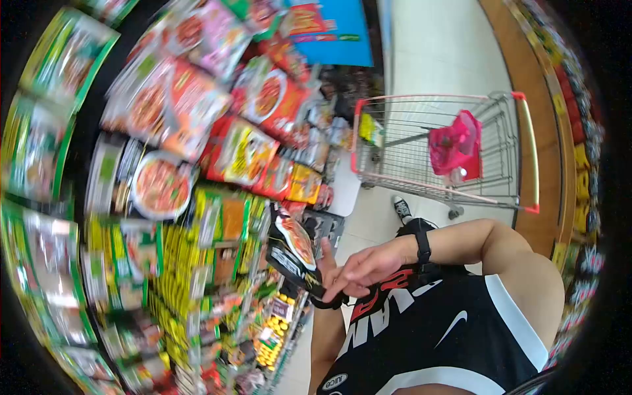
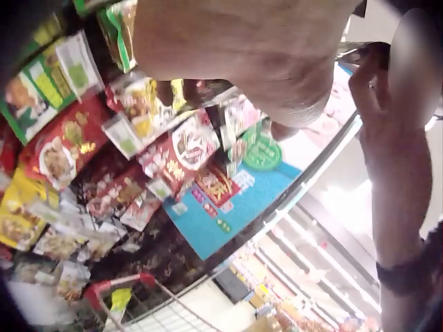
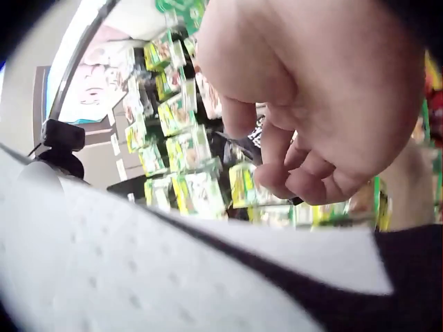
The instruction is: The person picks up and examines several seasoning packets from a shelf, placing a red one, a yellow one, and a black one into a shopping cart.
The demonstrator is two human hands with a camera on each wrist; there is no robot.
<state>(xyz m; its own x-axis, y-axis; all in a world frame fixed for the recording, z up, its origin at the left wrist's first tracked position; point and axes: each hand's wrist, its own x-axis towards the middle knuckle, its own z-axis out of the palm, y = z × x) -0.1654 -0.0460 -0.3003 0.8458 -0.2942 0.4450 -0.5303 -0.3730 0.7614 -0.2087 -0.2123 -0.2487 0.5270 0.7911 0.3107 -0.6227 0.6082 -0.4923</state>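
A black food packet (image 1: 293, 253) with a pictured dish and white lettering is tilted in front of the shelf in the head view. My left hand (image 1: 326, 260) grips it at its edge, partly hidden behind the packet and the other hand. In the left wrist view the left hand (image 2: 242, 55) fills the top. My right hand (image 1: 372, 268) reaches across to the packet's lower corner, its forefinger extended and overlapping that corner. From the right wrist, this hand (image 3: 311, 104) shows loosely bent fingers, with part of the black packet (image 3: 242, 149) beyond them.
Shelves of food packets (image 1: 243, 151) in red, yellow and green fill the left side. A wire shopping cart (image 1: 408, 148) stands on the pale floor (image 1: 434, 52), holding a pink bag (image 1: 456, 145) and a green-yellow packet (image 1: 372, 130). A blue sign (image 1: 339, 39) hangs by the shelf; another stocked shelf lines the right.
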